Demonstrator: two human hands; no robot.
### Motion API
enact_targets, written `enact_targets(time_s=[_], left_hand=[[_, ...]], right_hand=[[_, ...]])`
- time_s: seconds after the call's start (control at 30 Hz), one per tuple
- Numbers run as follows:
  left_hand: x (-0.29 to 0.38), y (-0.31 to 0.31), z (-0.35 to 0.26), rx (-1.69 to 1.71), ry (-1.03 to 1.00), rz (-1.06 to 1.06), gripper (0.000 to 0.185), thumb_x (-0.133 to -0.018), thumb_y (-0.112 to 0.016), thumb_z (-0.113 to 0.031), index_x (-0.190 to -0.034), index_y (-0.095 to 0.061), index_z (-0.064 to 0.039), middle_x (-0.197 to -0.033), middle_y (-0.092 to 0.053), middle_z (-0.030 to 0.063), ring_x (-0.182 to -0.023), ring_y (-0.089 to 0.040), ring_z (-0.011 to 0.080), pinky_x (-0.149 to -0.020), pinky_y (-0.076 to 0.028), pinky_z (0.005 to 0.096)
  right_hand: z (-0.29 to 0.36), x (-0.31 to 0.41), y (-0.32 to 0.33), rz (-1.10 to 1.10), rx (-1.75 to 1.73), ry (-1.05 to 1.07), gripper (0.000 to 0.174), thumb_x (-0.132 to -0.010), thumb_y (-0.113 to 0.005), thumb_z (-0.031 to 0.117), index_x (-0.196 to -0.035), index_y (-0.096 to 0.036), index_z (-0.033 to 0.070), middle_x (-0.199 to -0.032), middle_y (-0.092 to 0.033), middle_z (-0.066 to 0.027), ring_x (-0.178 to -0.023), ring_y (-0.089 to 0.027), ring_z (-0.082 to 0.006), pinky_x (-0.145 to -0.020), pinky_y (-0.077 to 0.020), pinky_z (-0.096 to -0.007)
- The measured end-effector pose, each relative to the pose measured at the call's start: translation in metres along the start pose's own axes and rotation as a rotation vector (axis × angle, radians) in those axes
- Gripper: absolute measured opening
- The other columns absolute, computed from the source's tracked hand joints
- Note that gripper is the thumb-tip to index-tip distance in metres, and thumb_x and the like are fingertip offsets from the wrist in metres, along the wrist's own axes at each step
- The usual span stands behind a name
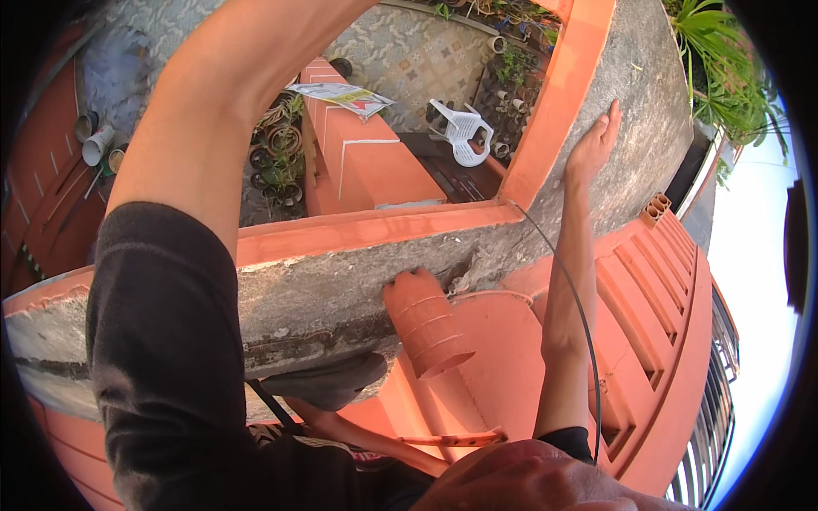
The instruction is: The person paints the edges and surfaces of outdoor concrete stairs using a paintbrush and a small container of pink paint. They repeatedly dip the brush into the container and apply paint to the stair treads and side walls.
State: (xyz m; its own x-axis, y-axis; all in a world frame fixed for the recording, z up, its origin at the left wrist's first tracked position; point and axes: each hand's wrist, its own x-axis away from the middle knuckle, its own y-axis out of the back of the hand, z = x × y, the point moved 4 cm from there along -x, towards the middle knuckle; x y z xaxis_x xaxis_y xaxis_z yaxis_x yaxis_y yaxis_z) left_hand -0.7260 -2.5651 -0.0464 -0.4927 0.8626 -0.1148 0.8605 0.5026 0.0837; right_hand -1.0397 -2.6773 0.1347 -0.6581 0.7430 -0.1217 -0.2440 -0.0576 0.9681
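My right hand (594,144) rests on the rough grey concrete ledge (639,96), holding nothing. A thin black cable (575,300) runs from the ledge's orange inner corner and crosses my right forearm. My left arm, in a dark sleeve, rises bent on the left side. Its hand is out of view past the top edge. Between my arms, an orange-painted rim (377,233) borders an opening above a tiled yard. Just below the ledge, a ribbed orange pipe-like piece (427,326) juts out from the wall.
Below stand a white plastic chair (470,134), potted plants (281,147) and an orange wall (383,169) with a printed sheet (348,96) on it. A hollow clay brick (655,211) sits on the right. A bare limb (377,437) shows near the bottom; whose is unclear.
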Motion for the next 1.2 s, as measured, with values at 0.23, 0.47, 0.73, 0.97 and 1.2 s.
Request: enact_targets(time_s=[0.23, 0.47, 0.73, 0.97, 1.2], left_hand=[[-0.009, -0.009, 0.013, 0.026, 0.302, -0.385, 0.029, -0.093, -0.073, -0.035, -0.098, -0.074, -0.007, -0.090, -0.075, 0.0186, -0.087, -0.074, 0.0310, -0.077, -0.056, 0.0431], [0.039, -0.039, -0.020, 0.035, 0.310, -0.170, 0.030, -0.096, -0.068, -0.035, -0.108, -0.070, -0.008, -0.100, -0.074, 0.0232, -0.102, -0.071, 0.0412, -0.085, -0.055, 0.0501], [0.090, -0.030, -0.019, -0.131, 0.121, 0.111, 0.024, -0.097, -0.066, -0.030, -0.105, -0.069, -0.008, -0.096, -0.073, 0.0206, -0.095, -0.071, 0.0408, -0.080, -0.053, 0.0508], [0.021, -0.021, 0.010, 0.094, 0.140, -0.340, 0.024, -0.096, -0.071, -0.027, -0.095, -0.069, -0.003, -0.076, -0.071, 0.0143, -0.071, -0.068, 0.0226, -0.066, -0.052, 0.0403], [0.017, -0.053, 0.021, 0.368, 0.189, -0.218, 0.019, -0.097, -0.069, -0.021, -0.092, -0.068, -0.003, -0.072, -0.067, 0.0088, -0.067, -0.062, 0.0148, -0.062, -0.049, 0.0340]], right_hand=[[-0.002, -0.001, 0.000, -0.012, -0.007, 0.000, 0.046, -0.111, -0.039, 0.024, -0.154, -0.049, 0.012, -0.163, -0.039, -0.0192, -0.151, -0.036, -0.0339, -0.122, -0.0295, -0.0449], [-0.003, -0.001, -0.001, -0.026, -0.030, -0.003, 0.046, -0.110, -0.040, 0.022, -0.153, -0.050, 0.009, -0.162, -0.040, -0.0199, -0.152, -0.036, -0.0341, -0.121, -0.0300, -0.0448], [0.000, -0.001, -0.001, -0.011, -0.030, 0.018, 0.047, -0.111, -0.038, 0.022, -0.154, -0.048, 0.006, -0.162, -0.040, -0.0196, -0.152, -0.034, -0.0335, -0.123, -0.0280, -0.0428], [0.001, 0.000, 0.000, -0.009, -0.019, 0.013, 0.047, -0.110, -0.038, 0.022, -0.154, -0.048, 0.007, -0.162, -0.040, -0.0201, -0.153, -0.033, -0.0340, -0.123, -0.0279, -0.0436], [0.001, -0.001, 0.000, -0.015, -0.008, -0.006, 0.047, -0.111, -0.038, 0.024, -0.153, -0.049, 0.008, -0.162, -0.040, -0.0195, -0.153, -0.033, -0.0336, -0.123, -0.0277, -0.0439]])
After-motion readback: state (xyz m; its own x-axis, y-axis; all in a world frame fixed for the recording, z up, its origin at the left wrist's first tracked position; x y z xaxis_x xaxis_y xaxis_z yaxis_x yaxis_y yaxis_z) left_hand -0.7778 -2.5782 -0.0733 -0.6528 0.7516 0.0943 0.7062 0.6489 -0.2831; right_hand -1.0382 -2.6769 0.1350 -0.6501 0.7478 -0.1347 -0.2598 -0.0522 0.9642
